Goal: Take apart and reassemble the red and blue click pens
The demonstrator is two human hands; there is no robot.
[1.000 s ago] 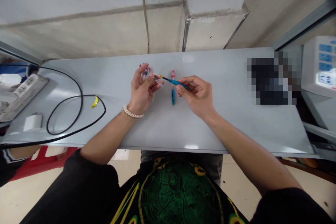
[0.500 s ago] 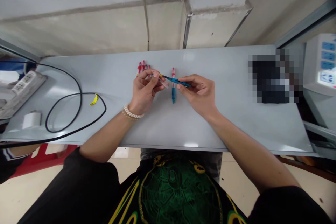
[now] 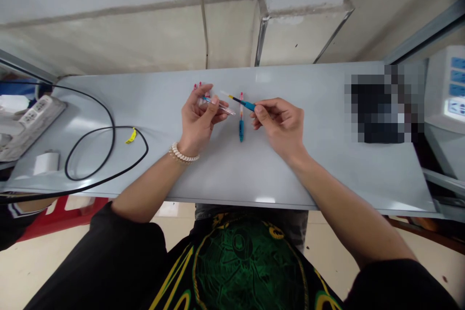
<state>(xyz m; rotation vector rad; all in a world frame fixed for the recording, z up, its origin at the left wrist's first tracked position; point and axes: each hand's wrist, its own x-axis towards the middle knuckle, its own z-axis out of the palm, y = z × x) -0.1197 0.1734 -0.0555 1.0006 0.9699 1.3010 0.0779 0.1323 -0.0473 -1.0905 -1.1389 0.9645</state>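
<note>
A clear pen barrel with a bit of blue at its far end is pinched between the thumb and fingers of my left hand. My right hand grips a blue pen front. Out of it a thin refill, dark, yellow and whitish, points up and left, apart from the barrel. Between my hands, a pen with a pink top and blue grip lies on the table. Several pink-topped clear pens lie behind my left hand, which partly hides them.
The grey table backs onto a wall. On the left are a looped black cable with a yellow tag, a white adapter and a power strip. A blurred dark object lies right. A person's sleeve shows lower left.
My right hand has moved a little right, drawing the blue pen front and refill away from my left fingers. The clear barrel in my left hand now shows more fully.
</note>
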